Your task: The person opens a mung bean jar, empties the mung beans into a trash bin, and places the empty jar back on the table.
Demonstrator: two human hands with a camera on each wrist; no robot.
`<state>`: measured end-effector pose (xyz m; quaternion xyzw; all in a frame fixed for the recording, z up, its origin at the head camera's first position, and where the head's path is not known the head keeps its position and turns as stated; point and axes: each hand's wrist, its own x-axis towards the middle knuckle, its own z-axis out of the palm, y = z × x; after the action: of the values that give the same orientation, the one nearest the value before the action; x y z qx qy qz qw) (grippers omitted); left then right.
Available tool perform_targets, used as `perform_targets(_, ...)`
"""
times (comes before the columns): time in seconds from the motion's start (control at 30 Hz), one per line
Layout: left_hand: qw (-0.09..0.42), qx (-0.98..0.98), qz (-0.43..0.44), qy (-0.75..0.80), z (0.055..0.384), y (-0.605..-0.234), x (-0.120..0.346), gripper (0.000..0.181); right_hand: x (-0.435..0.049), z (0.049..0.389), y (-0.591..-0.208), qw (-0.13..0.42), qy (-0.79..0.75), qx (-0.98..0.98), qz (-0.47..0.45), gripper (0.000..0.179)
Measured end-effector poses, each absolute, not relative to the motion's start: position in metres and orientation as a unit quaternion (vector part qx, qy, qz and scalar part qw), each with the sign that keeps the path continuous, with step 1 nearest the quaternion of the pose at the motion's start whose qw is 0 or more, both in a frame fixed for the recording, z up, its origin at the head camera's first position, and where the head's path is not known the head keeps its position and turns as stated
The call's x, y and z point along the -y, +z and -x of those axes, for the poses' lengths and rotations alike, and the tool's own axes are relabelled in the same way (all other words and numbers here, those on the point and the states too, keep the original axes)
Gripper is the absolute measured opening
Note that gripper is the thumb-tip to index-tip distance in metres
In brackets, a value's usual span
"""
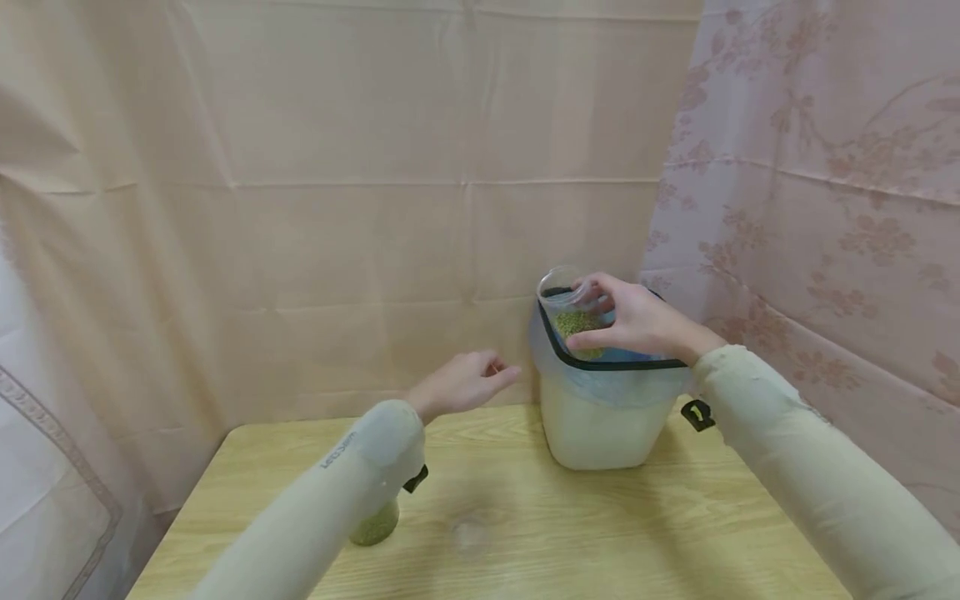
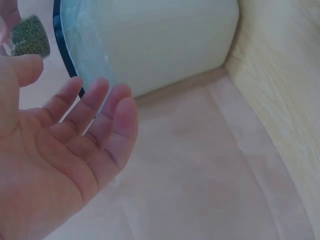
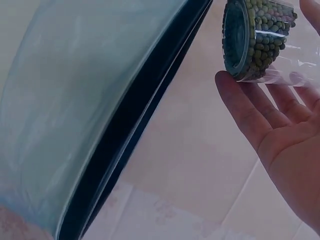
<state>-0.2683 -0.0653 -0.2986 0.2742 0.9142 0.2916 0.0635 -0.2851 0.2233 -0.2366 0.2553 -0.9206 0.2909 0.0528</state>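
Note:
My right hand [image 1: 633, 321] grips a clear jar [image 1: 562, 290] partly filled with small green beans [image 3: 267, 37]. In the head view the jar stands at the rim of a pale waste bin [image 1: 600, 421] lined with a thin bluish bag; the beans sit at its bottom. Left of the bin, my left hand [image 1: 461, 385] is held above the table, loosely curled, with nothing in it. The left wrist view shows its fingers [image 2: 122, 127] spread and slightly bent, apart from the bin. A second jar with green contents [image 1: 377, 525] stands under my left forearm, partly hidden.
A small clear round object [image 1: 470, 536], perhaps a lid, lies on the wooden table [image 1: 540, 533]. The bin has a black rim band [image 1: 626, 365]. Beige cloth [image 1: 360, 208] hangs behind the table, and flowered pink cloth [image 1: 832, 208] hangs at the right.

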Motion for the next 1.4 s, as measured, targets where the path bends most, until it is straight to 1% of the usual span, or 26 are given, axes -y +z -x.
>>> perform_targets(0.3,0.069,-0.908,-0.279,0.303,0.272,-0.299,0.04,0.05,-0.241,0.299,-0.234,0.028,0.289,0.932,-0.217,0.074)
perform_targets(0.5,0.074,-0.91,-0.268,0.307,0.273,-0.3,0.028,0.049,-0.248,0.301,-0.232,0.031,0.276,0.939,-0.203,0.074)
perform_targets(0.63,0.093,-0.904,-0.253,0.331,0.272,-0.3,0.024,0.049,-0.252,0.301,-0.23,0.043,0.264,0.944,-0.194,0.069)
perform_targets(0.73,0.109,-0.896,-0.24,0.356,0.273,-0.299,0.021,0.049,-0.256,0.303,-0.229,0.047,0.256,0.947,-0.19,0.069)
perform_targets(1.03,0.111,-0.887,-0.21,0.396,0.278,-0.301,0.003,0.049,-0.277,0.308,-0.229,0.036,0.264,0.95,-0.166,0.082)
perform_targets(1.27,0.104,-0.886,-0.161,0.422,0.278,-0.302,-0.009,0.046,-0.288,0.311,-0.228,0.045,0.232,0.959,-0.157,0.082)
perform_targets(1.4,0.101,-0.886,-0.144,0.429,0.28,-0.304,-0.013,0.042,-0.293,0.313,-0.228,0.046,0.226,0.961,-0.153,0.09)
